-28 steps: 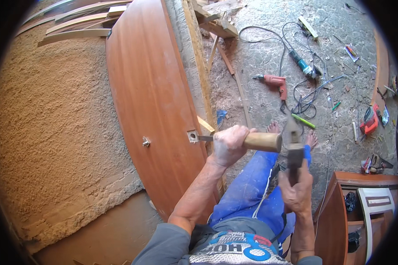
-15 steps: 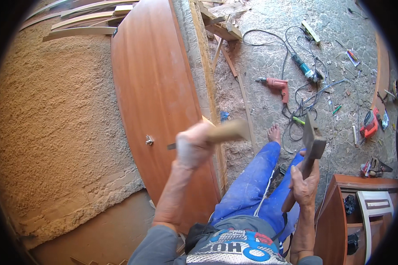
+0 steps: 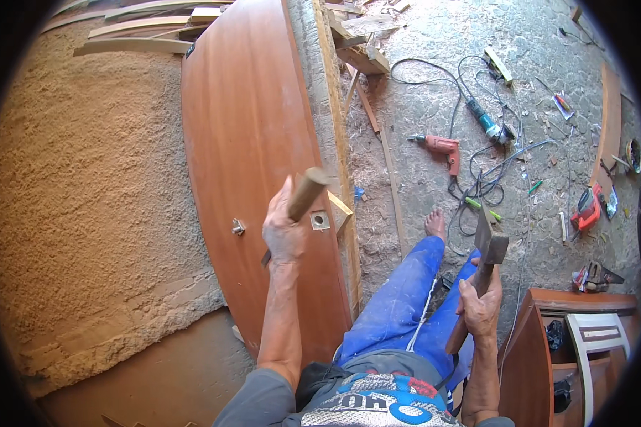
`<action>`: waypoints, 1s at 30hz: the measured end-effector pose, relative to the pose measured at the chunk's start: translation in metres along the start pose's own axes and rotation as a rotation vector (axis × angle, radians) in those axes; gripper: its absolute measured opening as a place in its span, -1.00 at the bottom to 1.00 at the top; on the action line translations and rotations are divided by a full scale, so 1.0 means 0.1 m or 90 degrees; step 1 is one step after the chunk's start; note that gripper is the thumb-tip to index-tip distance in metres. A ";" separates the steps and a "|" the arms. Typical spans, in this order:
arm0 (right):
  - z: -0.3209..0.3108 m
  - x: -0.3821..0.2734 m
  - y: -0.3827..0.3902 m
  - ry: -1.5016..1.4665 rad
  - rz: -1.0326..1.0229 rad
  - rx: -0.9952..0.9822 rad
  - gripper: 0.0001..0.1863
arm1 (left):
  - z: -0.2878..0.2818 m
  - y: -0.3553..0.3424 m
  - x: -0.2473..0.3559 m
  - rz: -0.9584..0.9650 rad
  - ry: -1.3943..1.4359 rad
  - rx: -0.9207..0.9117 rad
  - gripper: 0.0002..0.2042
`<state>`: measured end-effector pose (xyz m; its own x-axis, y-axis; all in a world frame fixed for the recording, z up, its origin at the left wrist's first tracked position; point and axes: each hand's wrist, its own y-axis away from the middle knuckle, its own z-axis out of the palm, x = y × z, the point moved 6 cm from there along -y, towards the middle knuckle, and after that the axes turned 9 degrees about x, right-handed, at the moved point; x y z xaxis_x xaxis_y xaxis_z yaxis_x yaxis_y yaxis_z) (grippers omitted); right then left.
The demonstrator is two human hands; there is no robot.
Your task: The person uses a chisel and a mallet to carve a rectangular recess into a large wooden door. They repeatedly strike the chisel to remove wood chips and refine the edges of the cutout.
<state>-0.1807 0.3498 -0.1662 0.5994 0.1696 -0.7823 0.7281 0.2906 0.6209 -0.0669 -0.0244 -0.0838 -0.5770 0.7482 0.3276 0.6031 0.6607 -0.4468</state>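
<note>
While our left hand (image 3: 283, 238) grips the chisel (image 3: 309, 193) over the board (image 3: 249, 107), near its right-edge hole (image 3: 320, 220), and our right hand (image 3: 481, 306) grips the hammer (image 3: 490, 246), a slipping blade (image 3: 266, 257) could scratch the board.

panel (image 3: 249, 142) left of hammer (image 3: 493, 243)
</note>
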 end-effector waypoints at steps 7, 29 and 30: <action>0.07 -0.07 0.18 -0.017 0.036 -0.025 -0.49 | 0.40 0.32 1.68 0.287 0.324 -0.196 -0.68; 0.16 -0.22 0.18 0.003 0.034 0.019 -0.53 | 0.62 0.25 1.27 0.192 0.281 -0.189 -0.68; 0.17 -0.23 0.18 0.003 0.032 0.018 -0.53 | 0.62 0.25 1.26 0.191 0.282 -0.189 -0.68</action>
<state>-0.1758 0.3354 -0.1363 0.6344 0.1882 -0.7498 0.7057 0.2547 0.6611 -0.1586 0.0829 -0.1059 -0.1133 0.8158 0.5671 0.8685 0.3586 -0.3423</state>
